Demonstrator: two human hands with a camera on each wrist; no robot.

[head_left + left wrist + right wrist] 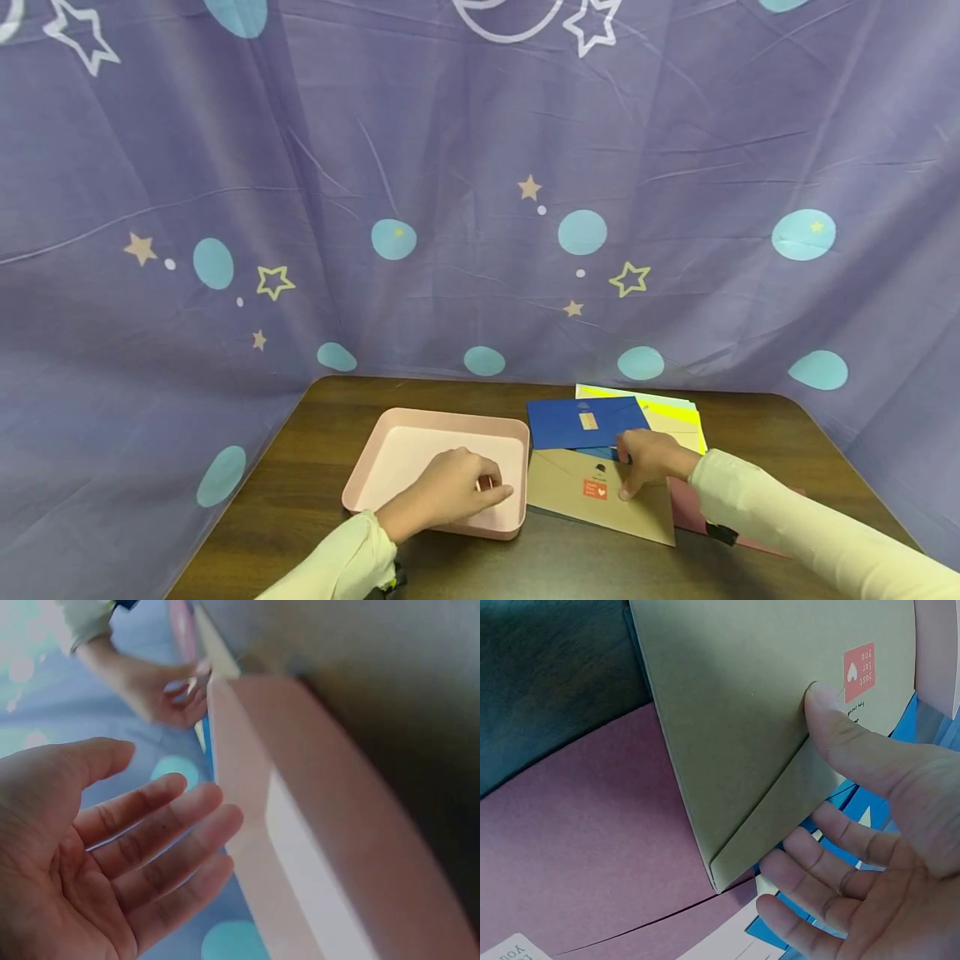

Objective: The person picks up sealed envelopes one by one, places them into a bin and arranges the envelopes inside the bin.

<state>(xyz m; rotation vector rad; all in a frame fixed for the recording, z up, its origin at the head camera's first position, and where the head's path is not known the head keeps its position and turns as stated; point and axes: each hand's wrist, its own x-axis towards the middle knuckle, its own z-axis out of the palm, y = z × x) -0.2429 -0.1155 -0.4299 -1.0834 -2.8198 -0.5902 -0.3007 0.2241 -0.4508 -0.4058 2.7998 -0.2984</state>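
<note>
My right hand (654,457) holds a kraft-brown envelope (558,483) by its far edge. In the right wrist view, the thumb (832,712) lies on the face beside a red "just for you" sticker (859,673), with the fingertips (776,870) at the flap edge, partly hidden. Behind it lies a blue envelope (553,423) with a small tan label. A dark pink envelope (570,825) lies beside the brown one. Over a shallow pink tray (459,419) hovers my left hand (453,490), its fingers loosely bent and nothing in them.
Yellow and pale envelopes (678,414) lie at the back right, partly under the blue one. The tray stands left of the envelopes on a dark wooden table (281,492). A purple patterned cloth (465,300) hangs around the table's back and sides.
</note>
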